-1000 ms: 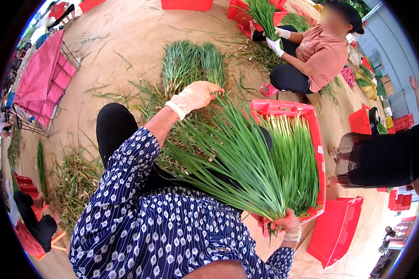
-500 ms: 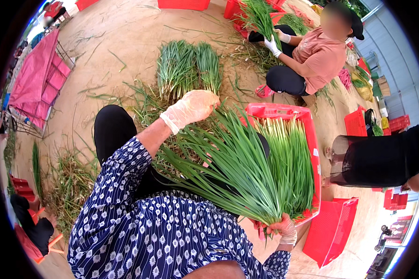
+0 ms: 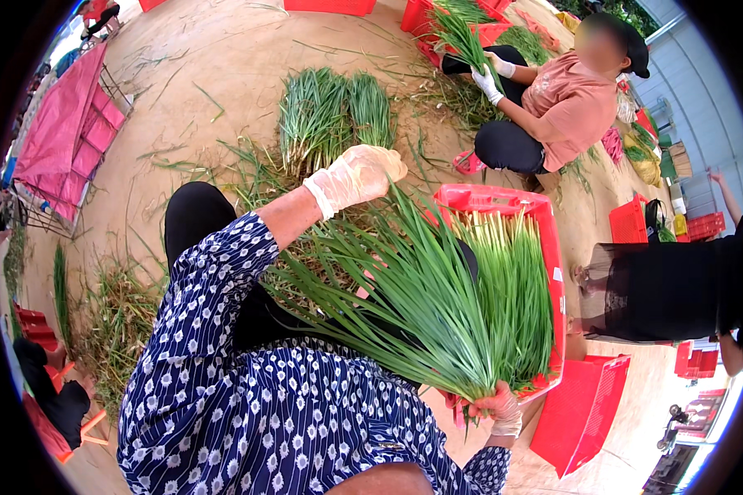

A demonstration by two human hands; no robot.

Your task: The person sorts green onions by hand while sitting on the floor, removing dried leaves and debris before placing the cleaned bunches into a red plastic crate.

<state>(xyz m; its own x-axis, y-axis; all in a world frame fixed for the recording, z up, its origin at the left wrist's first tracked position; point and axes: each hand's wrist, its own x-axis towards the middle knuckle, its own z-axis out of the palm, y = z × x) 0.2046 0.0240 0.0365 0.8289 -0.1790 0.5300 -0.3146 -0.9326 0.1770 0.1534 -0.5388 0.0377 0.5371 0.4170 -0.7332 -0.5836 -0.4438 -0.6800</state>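
Note:
My gloved left hand is pinched on the tip of one or more green leaves, high above the fanned end of a large leafy bundle. My gloved right hand grips that bundle at its base, low at the right. Beside the bundle a red crate holds upright pale-tipped greens. Beyond my left hand, two tied bunches of greens lie on the sandy floor, with loose leaves and trimmings around them.
A co-worker in pink sits at upper right, holding greens. A standing person in black is at right, near a red crate. A pink tarp on a frame is left; dry trimmings lie at lower left.
My left hand has risen slightly since half a second ago. My right hand still grips the bundle's base. The standing person's arm has shifted at the right edge.

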